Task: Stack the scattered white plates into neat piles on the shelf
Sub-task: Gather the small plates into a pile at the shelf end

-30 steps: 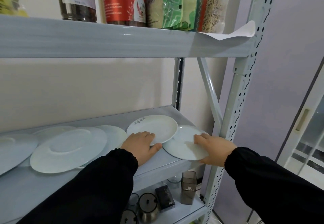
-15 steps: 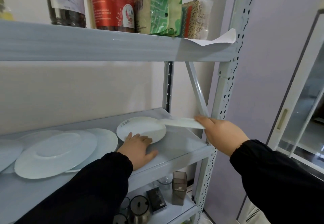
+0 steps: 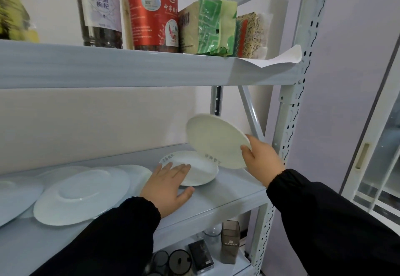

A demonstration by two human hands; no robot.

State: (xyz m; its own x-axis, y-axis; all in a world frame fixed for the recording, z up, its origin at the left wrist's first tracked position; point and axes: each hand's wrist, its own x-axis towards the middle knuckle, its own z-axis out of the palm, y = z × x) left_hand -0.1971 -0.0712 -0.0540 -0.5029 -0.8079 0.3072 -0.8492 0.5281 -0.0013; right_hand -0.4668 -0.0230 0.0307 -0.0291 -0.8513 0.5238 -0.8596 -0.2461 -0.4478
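Tilting steeply above the small plate (image 3: 201,173) that lies flat on the shelf (image 3: 229,191), a second white plate (image 3: 216,141) is held in the air; whether its lower edge touches the flat one cannot be told. The right hand (image 3: 262,159), to the right of the small plate, has its grip closed on the tilted plate's rim. The left hand (image 3: 166,187) keeps an open grip, straight fingers resting on the small plate's near-left rim. Left of the small plate, larger white plates (image 3: 80,195) lie overlapping.
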